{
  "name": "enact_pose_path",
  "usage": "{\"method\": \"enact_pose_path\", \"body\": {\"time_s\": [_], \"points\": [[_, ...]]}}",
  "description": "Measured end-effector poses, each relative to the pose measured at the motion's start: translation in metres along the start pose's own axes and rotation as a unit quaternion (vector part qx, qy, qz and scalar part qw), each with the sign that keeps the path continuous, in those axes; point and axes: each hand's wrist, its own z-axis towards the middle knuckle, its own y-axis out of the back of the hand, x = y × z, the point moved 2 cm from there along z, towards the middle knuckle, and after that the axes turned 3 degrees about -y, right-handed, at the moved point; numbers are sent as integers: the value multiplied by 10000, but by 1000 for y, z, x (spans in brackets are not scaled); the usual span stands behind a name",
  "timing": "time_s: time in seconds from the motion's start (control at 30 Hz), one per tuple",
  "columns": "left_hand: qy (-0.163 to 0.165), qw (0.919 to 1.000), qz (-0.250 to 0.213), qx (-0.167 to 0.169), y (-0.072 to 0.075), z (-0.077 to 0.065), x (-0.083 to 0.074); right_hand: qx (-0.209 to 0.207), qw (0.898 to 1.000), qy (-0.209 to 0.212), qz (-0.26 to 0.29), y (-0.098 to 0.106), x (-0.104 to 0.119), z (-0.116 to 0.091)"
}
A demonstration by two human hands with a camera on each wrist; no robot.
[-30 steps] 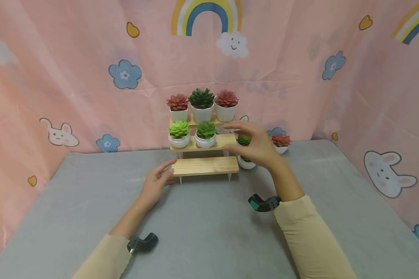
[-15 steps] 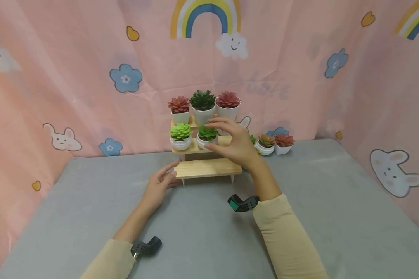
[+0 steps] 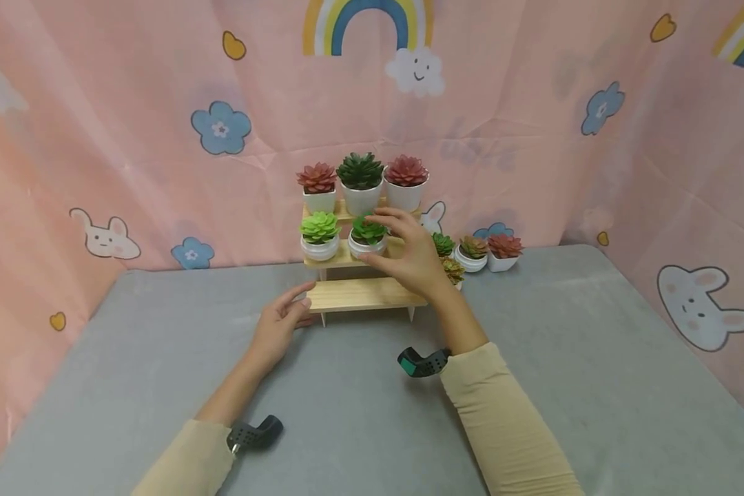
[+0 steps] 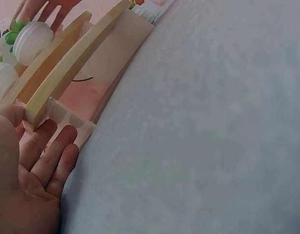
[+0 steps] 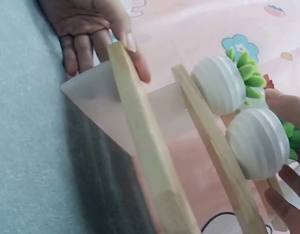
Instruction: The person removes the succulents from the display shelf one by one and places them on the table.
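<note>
My left hand (image 3: 275, 327) grips the left end of the lowest wooden shelf of a tiered plant stand (image 3: 366, 295). In the left wrist view the thumb (image 4: 10, 114) lies at the shelf's end, with the fingers beside the pale side support. My right hand (image 3: 412, 251) curves round a small green potted succulent (image 3: 367, 244) on the middle shelf. The right wrist view has its ribbed white pot (image 5: 259, 144) between thumb and fingers. A lime-green potted succulent (image 3: 319, 244) sits left of it on that shelf.
On the top shelf stand a red succulent (image 3: 318, 196), a dark green one (image 3: 362, 193) and another red one (image 3: 406, 189). Several more potted succulents (image 3: 471, 258) are grouped on the grey table right of the stand. A pink printed cloth (image 3: 266, 179) hangs behind.
My right hand has moved left from the stand's right end to the green potted succulent on the middle shelf. My left hand stays at the lowest shelf's end.
</note>
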Motion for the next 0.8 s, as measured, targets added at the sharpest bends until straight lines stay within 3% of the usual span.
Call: {"method": "enact_pose_path", "body": {"time_s": [0.27, 0.8], "points": [[37, 10000, 68, 44, 1, 0, -1, -177, 9998, -107, 82, -12, -3, -1], [121, 9999, 17, 59, 1, 0, -1, -492, 9978, -332, -303, -21, -4, -2]]}}
